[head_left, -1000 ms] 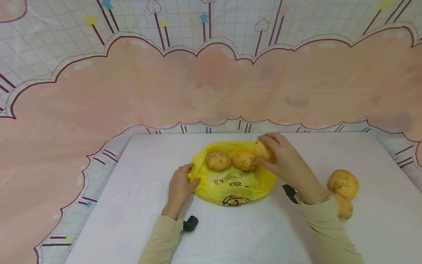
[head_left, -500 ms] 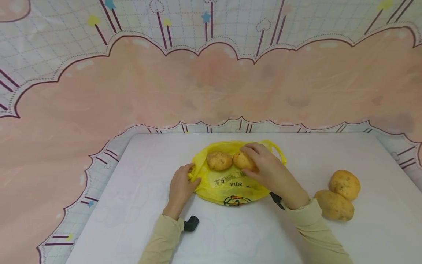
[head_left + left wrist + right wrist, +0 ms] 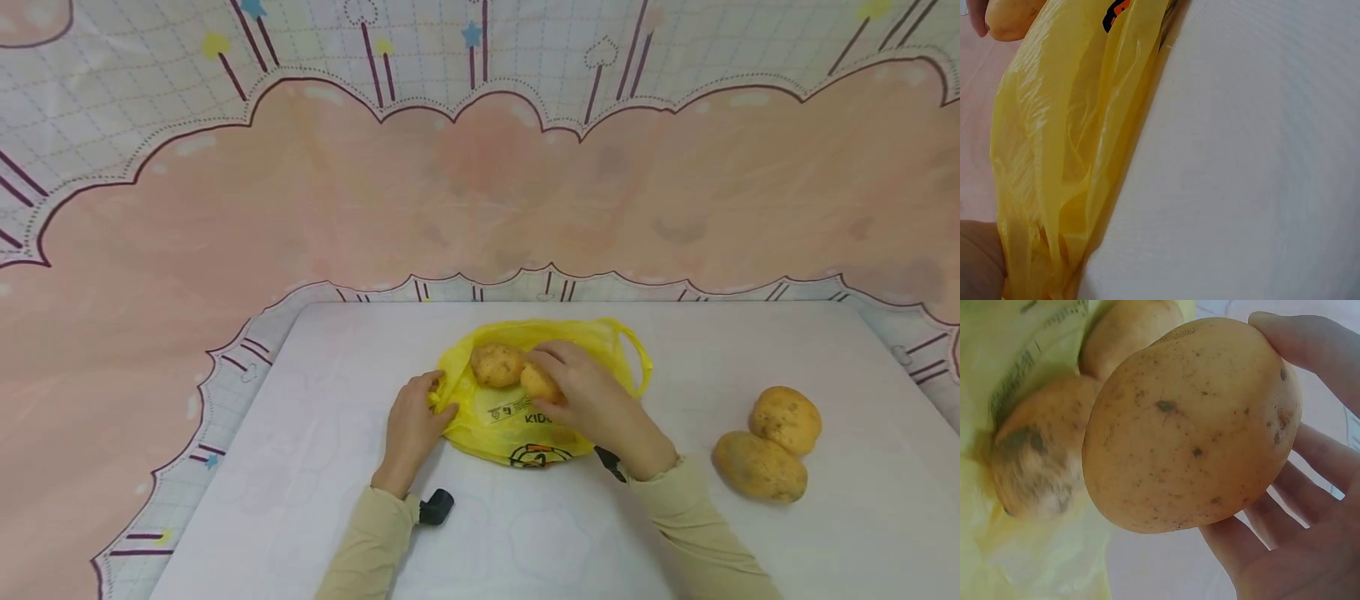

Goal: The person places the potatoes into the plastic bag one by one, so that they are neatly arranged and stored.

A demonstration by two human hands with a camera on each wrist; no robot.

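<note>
A yellow plastic bag [image 3: 480,433] with dark print lies spread on the table. My left hand [image 3: 411,423] pinches its gathered left edge between thumb and fingers; the left wrist view shows the bag's creased side [image 3: 1054,137]. Over the bag's middle, my right hand [image 3: 592,396] grips a potato [image 3: 538,383] with thumb and fingertips. That potato [image 3: 1191,425] fills the middle of the right wrist view, speckled with dark spots. Behind it two more potatoes rest against the yellow plastic, one with a dark patch [image 3: 1041,450]. In the head view one [image 3: 497,365] shows; my right hand hides the other.
Two loose potatoes, an upper one [image 3: 786,419] and a lower one [image 3: 759,467], touch each other on the white table [image 3: 247,500] at the right. A bag handle loop [image 3: 643,358] sticks out at the bag's right. A patterned cloth [image 3: 480,192] hangs behind the table.
My right hand has carried its potato leftward and nearer to me, from the bag's right side to over its middle. The bag's right handle has come into sight. My left hand stays on the bag.
</note>
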